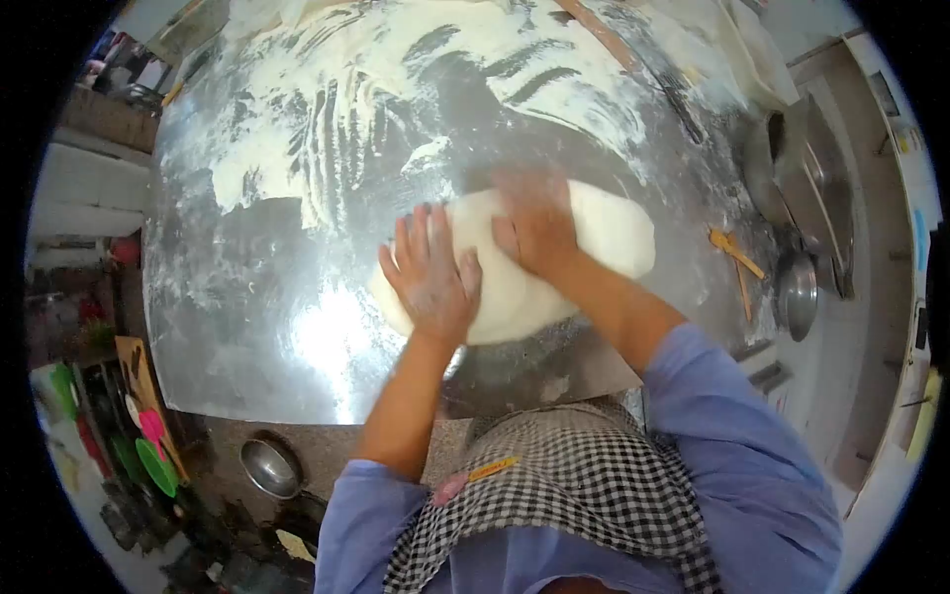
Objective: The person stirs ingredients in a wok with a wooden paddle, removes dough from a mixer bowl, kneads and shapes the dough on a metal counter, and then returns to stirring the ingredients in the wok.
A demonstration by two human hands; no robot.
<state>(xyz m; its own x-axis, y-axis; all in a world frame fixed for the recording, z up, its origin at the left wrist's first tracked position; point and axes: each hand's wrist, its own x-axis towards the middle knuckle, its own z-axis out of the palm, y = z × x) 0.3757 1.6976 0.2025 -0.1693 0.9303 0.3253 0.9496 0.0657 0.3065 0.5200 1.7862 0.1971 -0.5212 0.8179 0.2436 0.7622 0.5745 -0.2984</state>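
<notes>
A large, smooth, pale slab of dough (614,233) lies on the metal work table (247,346), stretched from left to right in front of me. My left hand (435,282) rests flat on its left part, fingers spread and dusted with flour. On the dough's middle, toward its far edge, is my right hand (539,223). Motion smears the right fingers, and only the thumb shows plainly, apart from the palm. Whether those fingers grip the dough I cannot tell.
Loose flour (396,69) covers the table's far half, with a long wooden stick (599,35) at the back. Metal containers (807,178), a metal bowl (797,295) and a yellowish tool (737,252) are at the right. Another metal bowl (272,467) sits below the front-left edge.
</notes>
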